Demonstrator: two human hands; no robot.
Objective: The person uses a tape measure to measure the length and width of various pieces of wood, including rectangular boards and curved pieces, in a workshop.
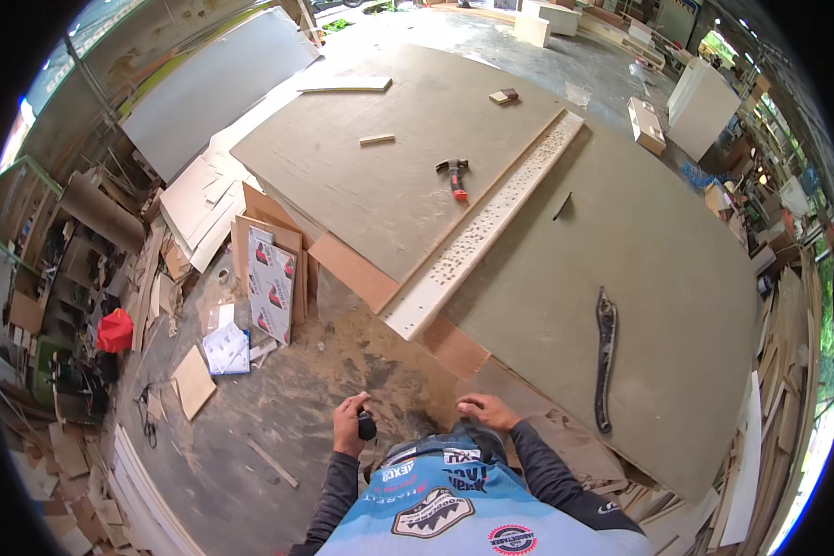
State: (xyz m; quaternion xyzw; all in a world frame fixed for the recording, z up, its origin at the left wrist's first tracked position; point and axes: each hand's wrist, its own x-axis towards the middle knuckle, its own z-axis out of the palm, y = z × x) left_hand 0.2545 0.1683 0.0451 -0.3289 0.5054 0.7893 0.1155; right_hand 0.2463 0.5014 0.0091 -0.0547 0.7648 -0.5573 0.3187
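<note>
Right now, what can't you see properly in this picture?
In the head view:
Black thing: partly hidden by the left hand.
Right hand: its own curl hides the palm.
Specks on the white board: too small to tell whether holes or bits.
Papers: writing too small to read.

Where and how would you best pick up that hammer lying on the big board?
Probably by the lower handle of the hammer, coming from above on the near side. It lies flat with its head pointing away and its handle toward the person; the long white speckled strip lies to its right, so the left looks freer.
</note>
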